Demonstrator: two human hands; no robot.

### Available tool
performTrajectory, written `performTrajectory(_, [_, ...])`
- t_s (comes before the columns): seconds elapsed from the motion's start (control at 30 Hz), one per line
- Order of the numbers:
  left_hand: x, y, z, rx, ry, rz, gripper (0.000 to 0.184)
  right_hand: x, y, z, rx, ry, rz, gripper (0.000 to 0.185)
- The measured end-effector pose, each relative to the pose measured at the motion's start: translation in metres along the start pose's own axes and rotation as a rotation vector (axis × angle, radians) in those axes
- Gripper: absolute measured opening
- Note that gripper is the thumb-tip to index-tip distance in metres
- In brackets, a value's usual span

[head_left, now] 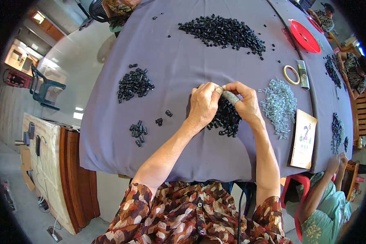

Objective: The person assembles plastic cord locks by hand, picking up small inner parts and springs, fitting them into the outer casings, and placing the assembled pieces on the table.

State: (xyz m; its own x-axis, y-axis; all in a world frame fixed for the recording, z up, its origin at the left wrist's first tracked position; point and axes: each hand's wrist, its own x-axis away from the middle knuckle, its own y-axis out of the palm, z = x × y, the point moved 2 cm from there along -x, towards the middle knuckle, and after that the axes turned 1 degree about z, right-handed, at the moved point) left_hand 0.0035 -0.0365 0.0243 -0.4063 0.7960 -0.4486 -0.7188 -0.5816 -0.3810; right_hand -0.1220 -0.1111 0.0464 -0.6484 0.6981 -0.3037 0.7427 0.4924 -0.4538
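Left hand [204, 102] and right hand [245, 102] pinching together above loose pile of small black plastic-looking pieces [228, 123].
Both grips narrow, fingertips meeting; what's between them, cannot tell. Grey wrap [231, 98] on right forefinger. Pile sits under the hands, partly hidden. Right of pile: cream paper booklet [303, 140], then heap of small clear pieces [279, 106]. Beyond pile: flat yellow ring [286, 74] off right, larger black heap [225, 34], round red tray [300, 35] far right.
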Motion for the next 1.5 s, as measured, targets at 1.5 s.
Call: performTrajectory(1.5, [-0.017, -0.018, -0.046, 0.275, -0.403, 0.109, 0.017, -0.002, -0.01, 0.036, -0.159, 0.328, 0.179, 0.019])
